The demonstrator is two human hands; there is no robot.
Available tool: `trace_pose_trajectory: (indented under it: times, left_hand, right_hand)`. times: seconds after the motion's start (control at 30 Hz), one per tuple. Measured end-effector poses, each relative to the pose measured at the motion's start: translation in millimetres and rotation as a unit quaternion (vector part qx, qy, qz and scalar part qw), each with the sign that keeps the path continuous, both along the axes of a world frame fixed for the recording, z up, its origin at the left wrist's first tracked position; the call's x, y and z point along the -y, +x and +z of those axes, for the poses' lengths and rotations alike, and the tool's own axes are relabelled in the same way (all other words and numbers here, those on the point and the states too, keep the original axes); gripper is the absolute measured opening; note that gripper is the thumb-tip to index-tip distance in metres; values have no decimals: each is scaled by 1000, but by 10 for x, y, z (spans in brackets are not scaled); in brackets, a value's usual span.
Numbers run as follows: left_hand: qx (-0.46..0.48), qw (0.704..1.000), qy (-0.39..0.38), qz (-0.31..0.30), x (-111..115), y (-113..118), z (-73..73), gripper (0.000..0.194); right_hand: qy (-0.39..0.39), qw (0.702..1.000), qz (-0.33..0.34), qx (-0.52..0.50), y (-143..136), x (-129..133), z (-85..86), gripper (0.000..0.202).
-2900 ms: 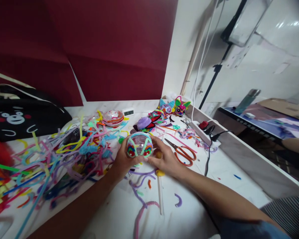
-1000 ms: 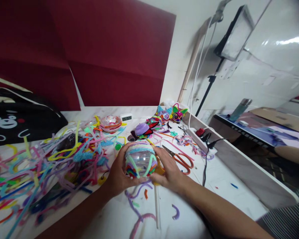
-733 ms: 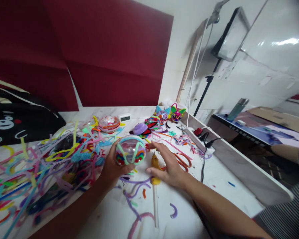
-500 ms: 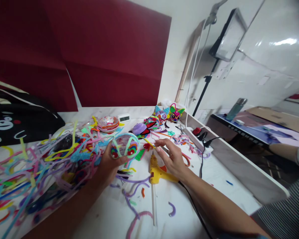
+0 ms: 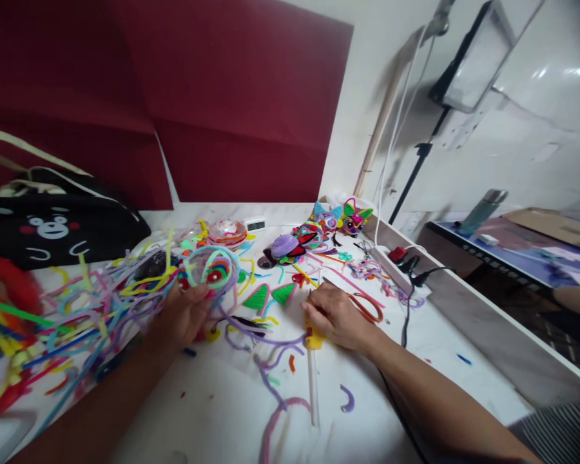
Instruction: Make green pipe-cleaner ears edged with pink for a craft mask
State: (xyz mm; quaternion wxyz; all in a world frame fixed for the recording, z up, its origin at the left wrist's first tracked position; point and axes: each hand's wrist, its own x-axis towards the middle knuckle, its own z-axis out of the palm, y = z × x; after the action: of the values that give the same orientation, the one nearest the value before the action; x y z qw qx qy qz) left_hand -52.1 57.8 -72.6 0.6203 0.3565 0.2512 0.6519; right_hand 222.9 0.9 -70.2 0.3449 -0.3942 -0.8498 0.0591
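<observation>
My left hand (image 5: 183, 316) is closed around a round pipe-cleaner craft piece (image 5: 217, 265) with a clear, domed middle and rainbow-ringed, eye-like spots. My right hand (image 5: 336, 314) has its fingers curled over the yellow glue gun (image 5: 313, 336), covering most of it. A clear glue stick (image 5: 314, 386) juts from the gun's back end. Two green triangles edged in pink, one of them a green triangle (image 5: 257, 299) nearer my left hand, lie between the hands. Orange-handled scissors (image 5: 370, 308) rest just beyond my right hand. A purple pipe cleaner (image 5: 265, 338) stretches across the table.
A heap of loose pipe cleaners (image 5: 111, 303) spreads over the left side. Finished colourful crafts, including a purple-topped one (image 5: 283, 246), stand at the back. A power strip (image 5: 394, 258) with cords lies along the right edge board. Another person's striped clothing (image 5: 560, 432) shows at right.
My right hand has come down from above the glue gun and closed over it. My left hand has moved left with the craft piece, uncovering the green triangles. The view has shifted left.
</observation>
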Motion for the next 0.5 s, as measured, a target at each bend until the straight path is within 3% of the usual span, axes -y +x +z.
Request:
trace_pose_trajectory:
  times: [0.13, 0.3, 0.5]
  left_hand:
    - [28, 998, 43, 44, -139, -95, 225, 47]
    - [69, 985, 139, 72, -306, -37, 671, 36]
    - [70, 969, 230, 51, -144, -55, 1124, 21]
  right_hand:
    - [-5, 998, 38, 55, -123, 1, 57, 28]
    - [-15, 982, 112, 149, -342, -96, 149, 30]
    - [-54, 971, 118, 201, -640, -264, 193, 20]
